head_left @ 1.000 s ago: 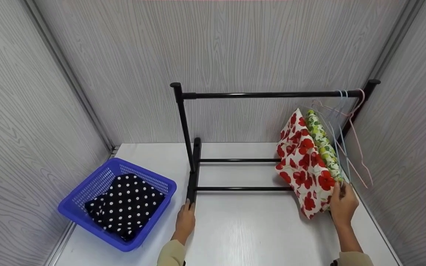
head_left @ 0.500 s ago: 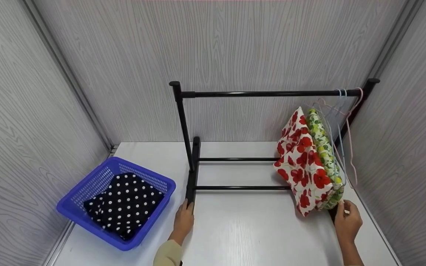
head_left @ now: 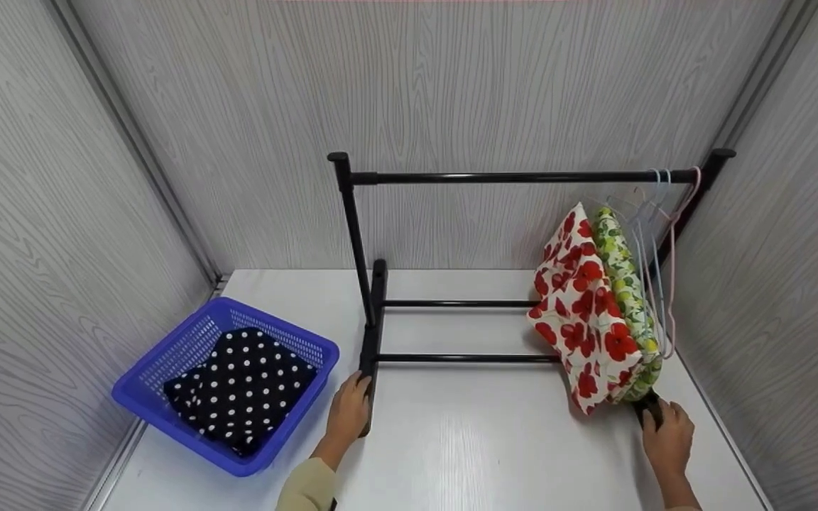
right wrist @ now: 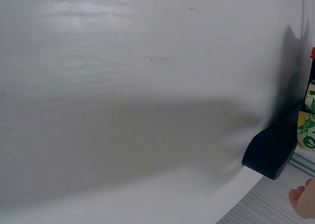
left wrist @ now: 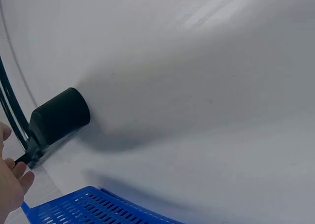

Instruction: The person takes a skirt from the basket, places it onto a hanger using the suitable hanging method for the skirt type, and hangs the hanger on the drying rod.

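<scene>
A black clothes rack (head_left: 466, 178) stands on the white table. My left hand (head_left: 347, 411) holds its left foot (head_left: 373, 344) near the front end; in the left wrist view the fingers (left wrist: 24, 179) curl close to that foot. My right hand (head_left: 668, 436) is at the front end of the right foot (right wrist: 273, 147), with the dark end between thumb and fingers in the head view. Just above that hand hang a red-flowered cloth (head_left: 583, 312) and a lemon-print cloth (head_left: 622, 284). Blue and pink hangers (head_left: 672, 284) are bunched at the rod's right end.
A blue plastic basket (head_left: 153, 372) sits to the left of the rack, holding a black cloth with white dots (head_left: 246, 387). Grey wood-patterned panels (head_left: 451, 92) enclose the table on the back and sides. Two low crossbars (head_left: 466, 358) join the rack's feet.
My right hand has let go of the cloths' lower edge and moved down to the rack's right foot. The hangers have swung left. My left hand has shifted slightly on the left foot.
</scene>
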### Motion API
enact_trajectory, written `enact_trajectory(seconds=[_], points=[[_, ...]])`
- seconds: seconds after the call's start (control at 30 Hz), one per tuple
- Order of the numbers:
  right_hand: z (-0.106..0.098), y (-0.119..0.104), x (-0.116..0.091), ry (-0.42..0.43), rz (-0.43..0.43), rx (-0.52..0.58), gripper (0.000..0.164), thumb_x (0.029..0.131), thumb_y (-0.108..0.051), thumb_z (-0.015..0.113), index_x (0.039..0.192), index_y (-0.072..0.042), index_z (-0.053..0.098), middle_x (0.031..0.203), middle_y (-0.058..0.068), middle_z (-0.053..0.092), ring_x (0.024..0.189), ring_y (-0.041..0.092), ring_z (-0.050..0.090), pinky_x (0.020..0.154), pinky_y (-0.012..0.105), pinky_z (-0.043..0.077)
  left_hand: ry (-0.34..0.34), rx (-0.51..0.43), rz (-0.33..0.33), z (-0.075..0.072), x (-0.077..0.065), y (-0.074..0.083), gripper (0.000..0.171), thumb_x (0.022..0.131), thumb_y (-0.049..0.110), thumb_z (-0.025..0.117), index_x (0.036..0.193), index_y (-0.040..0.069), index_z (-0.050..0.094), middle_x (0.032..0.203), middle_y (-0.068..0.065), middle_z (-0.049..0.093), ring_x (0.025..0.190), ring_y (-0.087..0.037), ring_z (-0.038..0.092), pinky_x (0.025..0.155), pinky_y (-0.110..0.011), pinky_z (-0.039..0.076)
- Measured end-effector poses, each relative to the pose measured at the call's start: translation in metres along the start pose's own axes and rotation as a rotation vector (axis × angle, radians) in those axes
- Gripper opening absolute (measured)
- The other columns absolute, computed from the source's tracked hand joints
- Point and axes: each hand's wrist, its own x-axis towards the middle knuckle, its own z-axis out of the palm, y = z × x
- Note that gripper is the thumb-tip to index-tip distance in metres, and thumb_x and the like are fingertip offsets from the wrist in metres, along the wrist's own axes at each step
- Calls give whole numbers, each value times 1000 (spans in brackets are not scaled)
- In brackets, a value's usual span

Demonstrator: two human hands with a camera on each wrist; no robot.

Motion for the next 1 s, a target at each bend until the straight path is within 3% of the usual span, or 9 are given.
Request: enact_trajectory(seconds=[0.17, 0.27, 0.43, 0.57, 0.7, 0.77, 0.83, 1.0], points=[[4, 4, 4, -126, 5, -42, 42, 88, 0, 49, 124, 20, 41, 127, 43, 34, 115, 59, 32, 96, 65, 27, 140, 23, 79, -7, 7, -2, 29, 75, -7, 65, 103, -1, 65, 107, -18, 62, 98, -32, 60, 82, -41, 50], [7, 6, 5, -152, -26, -59, 44, 87, 1, 50, 125, 21, 41, 126, 44, 35, 114, 59, 33, 97, 65, 28, 213, 27, 98, -10, 8, -4, 30, 73, -8, 67, 101, 0, 65, 104, -17, 62, 95, -31, 60, 81, -40, 51], [9, 7, 6, -170, -35, -116, 43, 86, 3, 50, 123, 23, 42, 126, 44, 35, 115, 58, 33, 98, 64, 27, 332, -25, 76, -16, 9, -10, 27, 71, -13, 63, 96, -2, 65, 100, -18, 62, 92, -32, 61, 79, -42, 50], [8, 9, 6, -185, -7, -129, 42, 86, 4, 49, 123, 23, 41, 127, 42, 34, 117, 56, 31, 99, 63, 26, 410, -84, 10, -27, 10, -22, 24, 74, -15, 59, 94, -4, 66, 98, -20, 63, 91, -34, 60, 80, -44, 49], [6, 14, 3, -225, 28, -132, 44, 88, 4, 46, 127, 21, 38, 130, 40, 32, 119, 56, 30, 99, 62, 28, 423, -123, -125, -45, 11, -39, 23, 76, -14, 58, 96, -7, 65, 101, -23, 61, 94, -38, 58, 83, -47, 47], [5, 17, 3, -238, 36, -132, 44, 88, 4, 44, 128, 21, 37, 130, 40, 32, 119, 56, 31, 98, 62, 29, 379, -122, -237, -55, 11, -48, 24, 78, -11, 58, 101, -8, 63, 105, -25, 59, 97, -40, 56, 84, -49, 46], [4, 20, 2, -239, 28, -134, 43, 89, 5, 43, 128, 20, 37, 130, 40, 34, 119, 57, 33, 98, 61, 31, 294, -105, -384, -65, 9, -57, 27, 81, -6, 57, 108, -8, 60, 113, -27, 55, 103, -43, 53, 87, -52, 43], [5, 23, 2, -227, -5, -121, 42, 86, 9, 44, 126, 22, 38, 127, 41, 36, 116, 58, 36, 97, 61, 33, 9, -43, -752, -81, -3, -76, 45, 88, 10, 54, 126, -11, 43, 129, -35, 37, 116, -51, 37, 93, -61, 33]])
